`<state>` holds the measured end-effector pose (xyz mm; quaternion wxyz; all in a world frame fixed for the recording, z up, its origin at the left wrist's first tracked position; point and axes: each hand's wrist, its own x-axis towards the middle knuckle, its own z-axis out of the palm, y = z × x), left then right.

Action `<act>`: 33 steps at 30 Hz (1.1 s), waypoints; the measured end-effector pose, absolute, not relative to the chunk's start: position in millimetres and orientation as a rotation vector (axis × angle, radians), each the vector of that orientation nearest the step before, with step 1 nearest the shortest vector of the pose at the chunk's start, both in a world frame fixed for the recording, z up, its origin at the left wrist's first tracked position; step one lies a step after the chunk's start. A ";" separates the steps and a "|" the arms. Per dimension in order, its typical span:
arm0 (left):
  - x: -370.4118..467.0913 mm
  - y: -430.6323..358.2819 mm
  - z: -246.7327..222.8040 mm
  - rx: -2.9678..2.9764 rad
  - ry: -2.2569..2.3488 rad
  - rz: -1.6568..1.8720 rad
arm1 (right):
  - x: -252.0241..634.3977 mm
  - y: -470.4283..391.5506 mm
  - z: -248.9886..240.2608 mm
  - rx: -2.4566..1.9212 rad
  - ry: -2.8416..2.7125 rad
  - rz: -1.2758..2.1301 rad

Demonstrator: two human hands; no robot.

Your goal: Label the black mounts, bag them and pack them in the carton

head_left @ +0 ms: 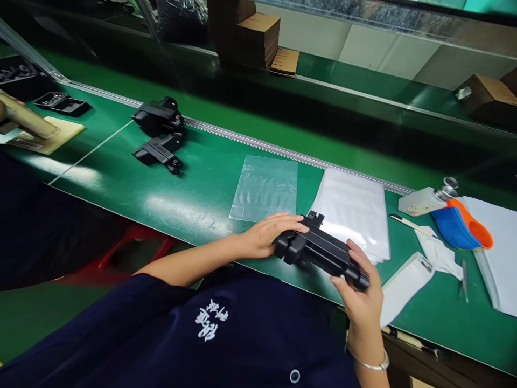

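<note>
I hold a long black plastic device with block-like ends above the front edge of the green bench. My left hand lies over its left end, fingers on top and the thumb hidden. At the other end my right hand grips it between thumb and fingers. Just behind it lie a clear plastic bag and a stack of white translucent bags. Similar black devices rest farther left, near the bench's rear rail.
To the right are a white pump bottle, a blue and orange cup-like item, a white cloth, tweezers and white sheets. A co-worker's sleeve is at left. Cardboard boxes stand on the shelf behind.
</note>
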<state>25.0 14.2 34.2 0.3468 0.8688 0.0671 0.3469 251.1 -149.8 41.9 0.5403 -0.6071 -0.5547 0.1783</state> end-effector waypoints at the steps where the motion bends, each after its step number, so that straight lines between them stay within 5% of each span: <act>1: 25.6 14.3 34.8 2.234 0.191 0.897 | 248.5 -152.6 46.0 -1.459 -1.362 0.362; 18: 32.3 8.3 44.7 1.839 0.295 0.606 | 226.1 -174.2 91.5 -1.416 -1.841 -0.222; 33: 19.4 -5.4 41.8 1.666 0.320 0.591 | 228.4 -177.7 77.4 -1.510 -1.357 0.162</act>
